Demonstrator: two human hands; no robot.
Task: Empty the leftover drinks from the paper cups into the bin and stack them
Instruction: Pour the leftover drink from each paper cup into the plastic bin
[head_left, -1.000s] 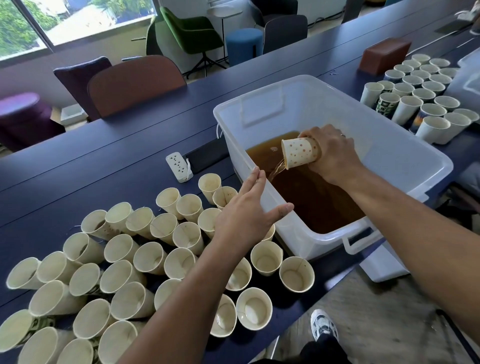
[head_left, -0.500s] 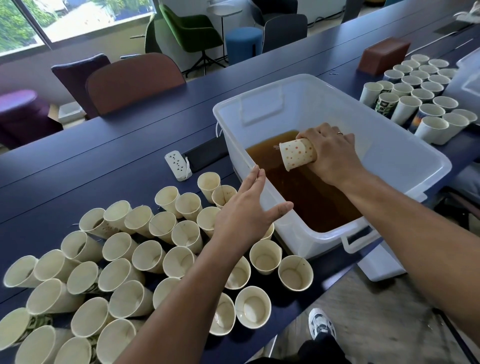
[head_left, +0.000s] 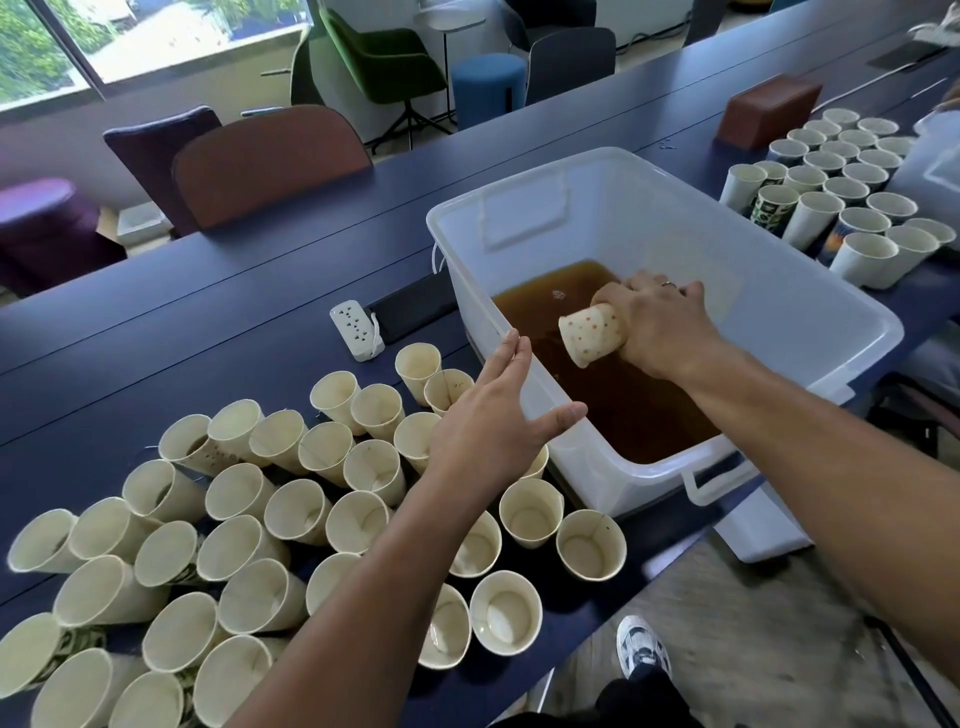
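bin (head_left: 779, 312) on table (head_left: 208, 332), cups (head_left: 296, 509) left, more cups (head_left: 852, 208) right

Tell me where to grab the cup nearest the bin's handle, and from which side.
Take that cup by its side wall just under the rim, coming from above and from the near table edge. It stands upright with its mouth open, and that side has no neighbour, while another cup crowds its left. Wrap the fingers around the wall rather than pinching the thin rim. The left hand, open above the cups, is closest.
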